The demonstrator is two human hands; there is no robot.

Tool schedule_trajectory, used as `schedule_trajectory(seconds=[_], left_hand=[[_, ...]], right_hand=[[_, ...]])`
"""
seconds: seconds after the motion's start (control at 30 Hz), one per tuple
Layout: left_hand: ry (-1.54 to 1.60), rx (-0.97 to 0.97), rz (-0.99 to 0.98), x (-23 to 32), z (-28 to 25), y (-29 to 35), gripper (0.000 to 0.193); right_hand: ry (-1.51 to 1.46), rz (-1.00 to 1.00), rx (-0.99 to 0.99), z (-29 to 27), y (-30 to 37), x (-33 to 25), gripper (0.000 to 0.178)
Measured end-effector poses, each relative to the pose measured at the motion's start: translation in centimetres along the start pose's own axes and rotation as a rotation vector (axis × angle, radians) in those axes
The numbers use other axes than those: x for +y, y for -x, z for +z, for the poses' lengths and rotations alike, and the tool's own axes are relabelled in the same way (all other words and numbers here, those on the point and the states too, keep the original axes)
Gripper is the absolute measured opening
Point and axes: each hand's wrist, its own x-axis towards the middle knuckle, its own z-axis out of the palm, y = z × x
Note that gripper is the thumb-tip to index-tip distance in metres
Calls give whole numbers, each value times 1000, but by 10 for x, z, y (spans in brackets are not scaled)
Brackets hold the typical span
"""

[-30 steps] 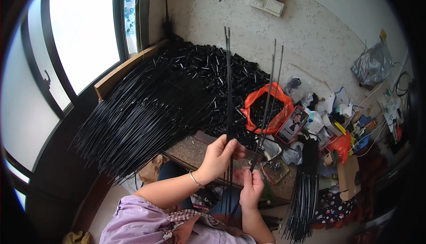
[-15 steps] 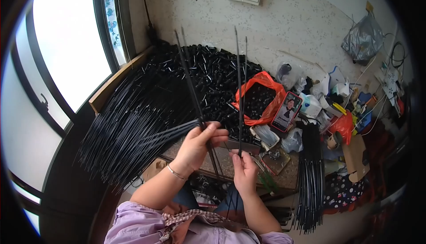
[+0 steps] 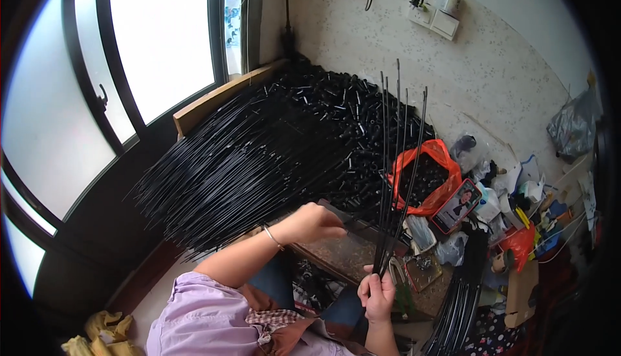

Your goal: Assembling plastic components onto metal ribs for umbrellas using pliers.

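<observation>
A broad heap of thin black rods (image 3: 220,184) lies beside the window (image 3: 162,39) at left. Mid-scene, the left hand (image 3: 312,224) hovers over the table edge, fingers loosely curled; whether they pinch anything, I cannot tell. Rightward, several upright long rods (image 3: 382,246) are gripped near their lower ends by the right hand (image 3: 377,295), below a red bag (image 3: 451,170).

Held rods (image 3: 382,246): black. Rod heap (image 3: 220,178): black, grey sheen. Short pieces (image 3: 317,97): black, pale glints. Bag (image 3: 446,154): orange-red. Phone (image 3: 457,207): red edge. Shirt (image 3: 200,311): lilac. Apron (image 3: 286,340): brown; its strip (image 3: 275,317) checked, dark on pale. Trousers (image 3: 272,285): blue. Bangle (image 3: 273,237): silvery. Board (image 3: 220,99): tan. Wall (image 3: 362,39): off-white, speckled grey. Socket (image 3: 445,25): white. Curtain (image 3: 233,13): white with blue blotches, possibly floral; too small to settle. Cloth (image 3: 495,330): pale dots on black.
</observation>
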Motion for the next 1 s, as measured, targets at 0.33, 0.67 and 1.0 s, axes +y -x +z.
schedule_trajectory(seconds=[0.33,0.67,1.0], left_hand=[[-887,387,-456,-133,-72,53,10],[-566,744,-465,-84,-99,45,16],[1241,416,-239,3,-15,-13,16]], right_hand=[[17,-144,81,11,-23,-26,22],[77,-75,192,0,-4,-19,20],[-9,-66,85,-3,0,-11,19]])
